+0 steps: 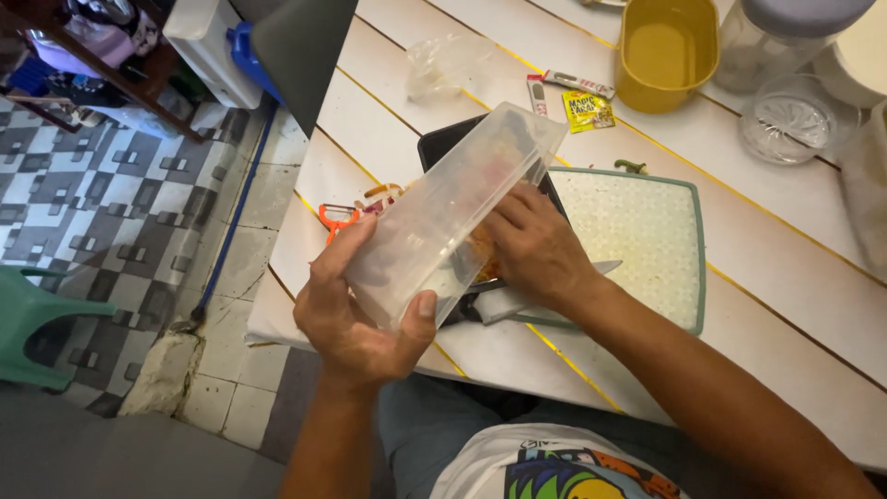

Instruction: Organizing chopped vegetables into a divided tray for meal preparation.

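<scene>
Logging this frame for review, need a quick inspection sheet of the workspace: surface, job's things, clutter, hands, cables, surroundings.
Surface: white slatted table with yellow seams.
Job's things: clear plastic container, tilted over a black tray; orange food bits show through it.
Clutter: cutting board, knife, orange peeler, yellow tub, sachets, crumpled plastic bag, glass dish.
Hands: left hand grips the container's near end; right hand reaches into its open side.
Cables: nothing seen.
Surroundings: patterned tile floor, green plastic chair.
</scene>
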